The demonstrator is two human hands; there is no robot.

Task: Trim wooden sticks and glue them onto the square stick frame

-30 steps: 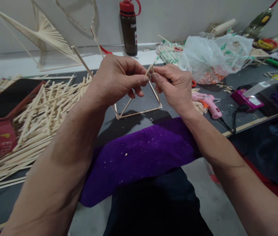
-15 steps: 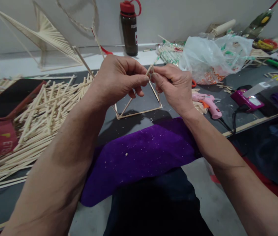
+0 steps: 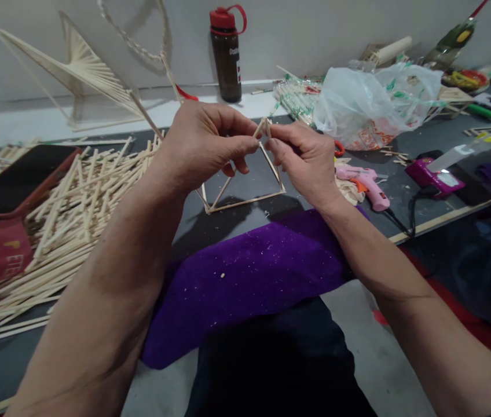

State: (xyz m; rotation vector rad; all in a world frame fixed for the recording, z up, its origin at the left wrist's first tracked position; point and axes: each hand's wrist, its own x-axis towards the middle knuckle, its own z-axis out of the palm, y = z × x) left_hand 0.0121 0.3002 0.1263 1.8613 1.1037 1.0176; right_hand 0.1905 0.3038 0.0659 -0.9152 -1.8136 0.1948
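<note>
A small frame of thin wooden sticks stands on the dark table, its sticks rising to a peak between my hands. My left hand pinches a stick near the peak from the left, thumb and forefinger together. From the right, my right hand has its thumb and forefinger closed on a stick by the same peak. The fingertips of both hands nearly meet there. Parts of the frame's left side are hidden behind my left hand.
Loose sticks and a phone lie left. Behind stand a bottle and a fan-like stick model. A plastic bag, pink glue gun and purple device are right; purple cloth is in front.
Both hands stay at the frame's peak, and their fingertips have parted slightly, so more of the peak shows. The whole view has shifted a little.
</note>
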